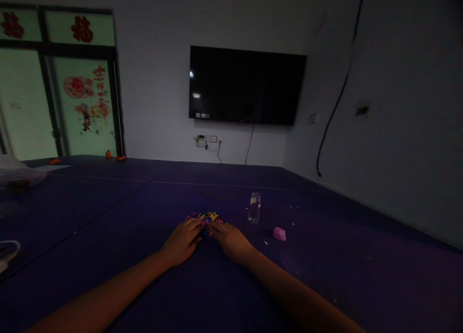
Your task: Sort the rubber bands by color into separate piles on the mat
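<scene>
A small pile of thin multicoloured loops (207, 217), yellow, pink and blue among them, lies on the dark purple surface (217, 294). My left hand (183, 242) rests at the pile's left side, its fingers stretched out over the near edge. From the right, my right hand (231, 241) touches the pile with its fingers extended. The fingertips of both hands come close together and cover part of the loops. Right of my right hand are a clear bottle (254, 208), standing or lying, I cannot tell, and a pink lump (279, 234).
Small white scraps (265, 242) lie near the pink lump. At the far left are a clear plastic bag (18, 171) and a white ring-shaped item (12, 248). Orange objects (120, 158) sit at the back left. A black television (247, 86) hangs on the wall.
</scene>
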A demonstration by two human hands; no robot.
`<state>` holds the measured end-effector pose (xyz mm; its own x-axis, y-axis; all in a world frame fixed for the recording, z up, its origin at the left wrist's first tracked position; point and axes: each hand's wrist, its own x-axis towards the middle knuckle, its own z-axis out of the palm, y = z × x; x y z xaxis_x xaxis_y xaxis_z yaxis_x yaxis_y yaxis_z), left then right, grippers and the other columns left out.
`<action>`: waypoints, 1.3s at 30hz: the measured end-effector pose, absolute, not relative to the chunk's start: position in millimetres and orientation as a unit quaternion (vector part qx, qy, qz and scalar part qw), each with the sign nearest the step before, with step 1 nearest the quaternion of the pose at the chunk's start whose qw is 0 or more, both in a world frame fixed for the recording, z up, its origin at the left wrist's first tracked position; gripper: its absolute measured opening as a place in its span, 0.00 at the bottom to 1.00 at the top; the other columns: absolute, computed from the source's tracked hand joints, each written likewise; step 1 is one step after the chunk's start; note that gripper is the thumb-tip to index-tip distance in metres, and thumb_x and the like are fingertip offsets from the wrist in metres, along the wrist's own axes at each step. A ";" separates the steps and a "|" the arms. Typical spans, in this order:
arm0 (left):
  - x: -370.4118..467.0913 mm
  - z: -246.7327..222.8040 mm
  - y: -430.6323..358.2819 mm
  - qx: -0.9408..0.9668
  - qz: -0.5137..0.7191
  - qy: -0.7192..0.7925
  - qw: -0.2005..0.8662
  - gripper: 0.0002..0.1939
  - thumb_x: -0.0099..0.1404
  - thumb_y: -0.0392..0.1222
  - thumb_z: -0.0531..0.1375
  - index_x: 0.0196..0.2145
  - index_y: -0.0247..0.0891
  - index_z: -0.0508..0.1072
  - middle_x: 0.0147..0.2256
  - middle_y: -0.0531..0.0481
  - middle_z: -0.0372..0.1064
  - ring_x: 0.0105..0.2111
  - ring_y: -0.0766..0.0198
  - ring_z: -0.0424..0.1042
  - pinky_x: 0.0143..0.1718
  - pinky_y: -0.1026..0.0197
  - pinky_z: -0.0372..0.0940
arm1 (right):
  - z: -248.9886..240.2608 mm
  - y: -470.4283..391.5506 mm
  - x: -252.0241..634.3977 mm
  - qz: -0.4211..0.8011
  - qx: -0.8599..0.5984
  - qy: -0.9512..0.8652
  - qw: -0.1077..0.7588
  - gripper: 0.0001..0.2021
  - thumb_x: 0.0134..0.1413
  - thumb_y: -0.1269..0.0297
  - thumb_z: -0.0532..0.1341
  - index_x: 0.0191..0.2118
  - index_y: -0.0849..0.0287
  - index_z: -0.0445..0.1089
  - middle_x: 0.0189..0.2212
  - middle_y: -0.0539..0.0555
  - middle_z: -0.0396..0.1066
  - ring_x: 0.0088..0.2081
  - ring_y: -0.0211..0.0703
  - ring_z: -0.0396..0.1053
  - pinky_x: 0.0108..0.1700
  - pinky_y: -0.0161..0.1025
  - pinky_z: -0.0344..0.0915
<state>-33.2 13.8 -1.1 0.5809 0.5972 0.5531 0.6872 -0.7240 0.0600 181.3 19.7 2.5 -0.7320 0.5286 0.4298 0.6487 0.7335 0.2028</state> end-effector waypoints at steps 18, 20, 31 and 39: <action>-35.5 1.0 12.3 -0.842 -0.310 -0.422 0.130 0.16 0.65 0.38 0.52 0.50 0.39 0.68 0.50 0.43 0.68 0.52 0.53 0.64 0.50 0.48 0.61 | 3.9 14.4 180.5 -0.186 -0.251 -0.912 0.267 0.14 0.60 0.70 0.50 0.47 0.62 0.68 0.46 0.60 0.71 0.47 0.46 0.67 0.48 0.44 0.64; -37.8 -0.7 15.7 -0.821 -0.314 -0.459 0.128 0.15 0.65 0.39 0.52 0.49 0.39 0.70 0.50 0.43 0.68 0.51 0.53 0.64 0.49 0.48 0.62 | 3.8 6.0 175.7 -0.178 -0.201 -0.917 0.295 0.12 0.57 0.70 0.50 0.40 0.61 0.70 0.38 0.59 0.73 0.41 0.44 0.69 0.43 0.41 0.65; -43.4 -9.2 25.8 -0.823 -0.309 -0.466 0.097 0.14 0.61 0.37 0.55 0.44 0.40 0.72 0.54 0.44 0.64 0.53 0.53 0.62 0.53 0.48 0.59 | -7.0 -31.1 147.6 -0.034 -0.145 -0.948 0.282 0.06 0.45 0.68 0.50 0.23 0.57 0.63 0.20 0.50 0.67 0.22 0.38 0.64 0.25 0.34 0.56; -36.8 1.0 13.0 -0.860 -0.333 -0.370 0.114 0.05 0.61 0.34 0.56 0.31 0.39 0.72 0.46 0.45 0.69 0.48 0.55 0.65 0.47 0.51 0.63 | 7.1 -8.4 160.7 -0.032 -0.387 -0.872 0.296 0.07 0.51 0.71 0.52 0.30 0.59 0.68 0.30 0.53 0.71 0.33 0.40 0.68 0.35 0.34 0.59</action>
<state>-36.8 13.0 1.0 0.5042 0.5604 0.6571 0.7117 -0.7006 0.0514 160.7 -8.4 7.1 -0.5244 0.6569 0.5417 0.6945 0.6981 -0.1743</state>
